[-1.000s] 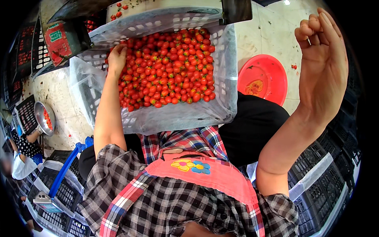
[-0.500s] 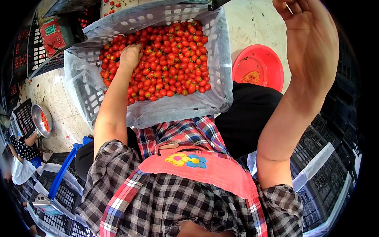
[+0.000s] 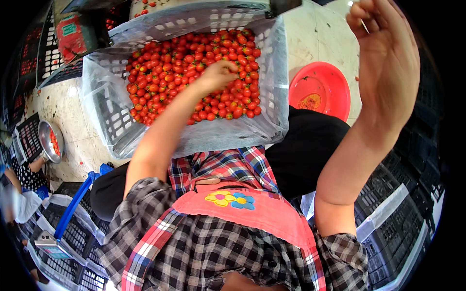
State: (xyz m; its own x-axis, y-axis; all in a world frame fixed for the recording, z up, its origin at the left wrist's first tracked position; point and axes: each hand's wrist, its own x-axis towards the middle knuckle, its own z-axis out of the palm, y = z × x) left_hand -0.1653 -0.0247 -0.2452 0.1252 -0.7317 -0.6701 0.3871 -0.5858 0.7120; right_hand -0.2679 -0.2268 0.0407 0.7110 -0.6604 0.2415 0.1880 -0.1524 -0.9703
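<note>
Silvery metal bowl (image 3: 44, 134) with small red pieces in it stands at the left of the frame. At upper centre, a white-lined crate (image 3: 233, 138) holds a broad layer of red tomatoes (image 3: 160, 72). Over the right half of that layer is the left hand (image 3: 218, 76), blurred, its fingers bent inward; whether they grip or touch a tomato cannot be told. Half a second ago this hand was further left, among the tomatoes left of centre. Right of the crate sits a pinkish-red basin (image 3: 335, 87). At upper right the right hand (image 3: 388, 63) is raised, palm bare, fingers loosely curled and half spread, much as before, though its fingertips now show more fully.
</note>
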